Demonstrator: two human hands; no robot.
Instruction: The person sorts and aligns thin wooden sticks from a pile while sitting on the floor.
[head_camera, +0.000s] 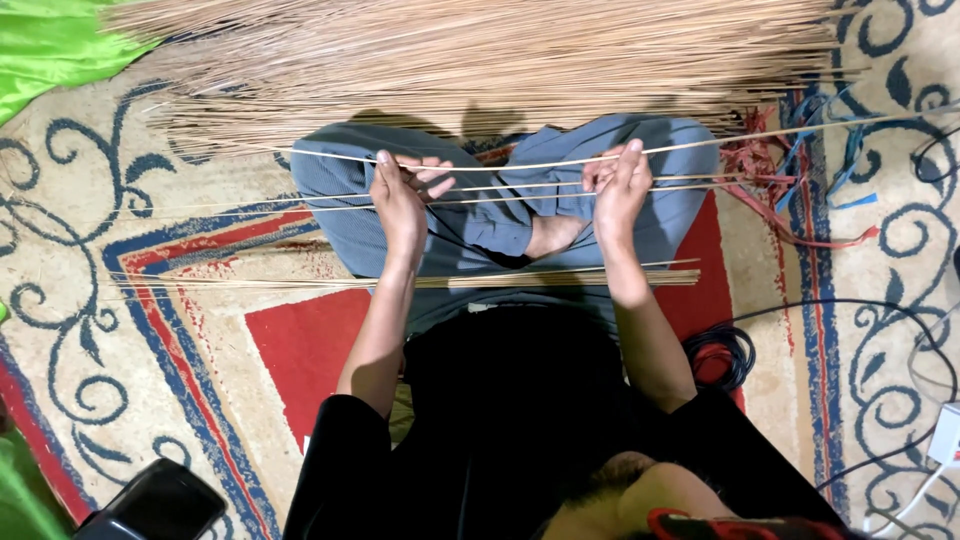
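I sit cross-legged in grey trousers (340, 200) on a patterned rug. My left hand (402, 195) and my right hand (620, 185) are each closed around a few long thin pale sticks (520, 165) stretched sideways between them, above my knees. A small flat bundle of the same sticks (300, 281) lies across my lap, nearer to me. A large pile of sticks (480, 60) is spread over the rug beyond my knees.
Red and blue strips of ribbon (800, 190) lie tangled at the right. A coiled black cable (725, 355) and a white plug (945, 435) are at the right. Green cloth (45, 45) is at top left. A dark phone-like object (155, 505) lies at bottom left.
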